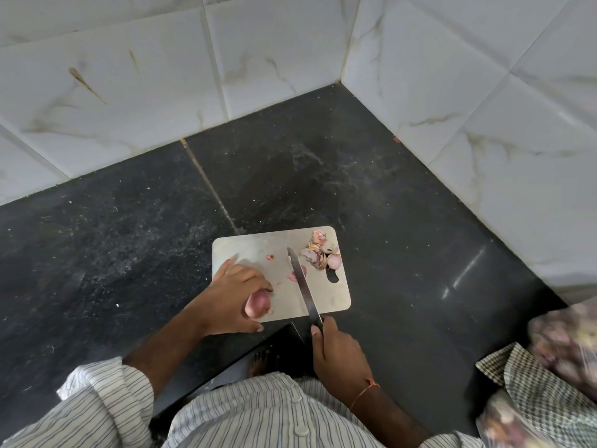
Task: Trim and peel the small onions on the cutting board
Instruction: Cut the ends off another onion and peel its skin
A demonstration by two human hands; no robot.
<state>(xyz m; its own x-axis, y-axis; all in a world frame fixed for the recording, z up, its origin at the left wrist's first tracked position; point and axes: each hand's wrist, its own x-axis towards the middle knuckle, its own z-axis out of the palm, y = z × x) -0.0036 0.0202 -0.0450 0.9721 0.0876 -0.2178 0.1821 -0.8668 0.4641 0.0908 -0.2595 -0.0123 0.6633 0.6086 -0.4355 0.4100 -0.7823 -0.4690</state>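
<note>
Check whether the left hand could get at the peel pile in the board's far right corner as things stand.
Probably not freely. The left hand already grips an onion at the board's near left, and the knife blade lies across the board between it and the peel pile. It would need to let go and reach over the blade.
</note>
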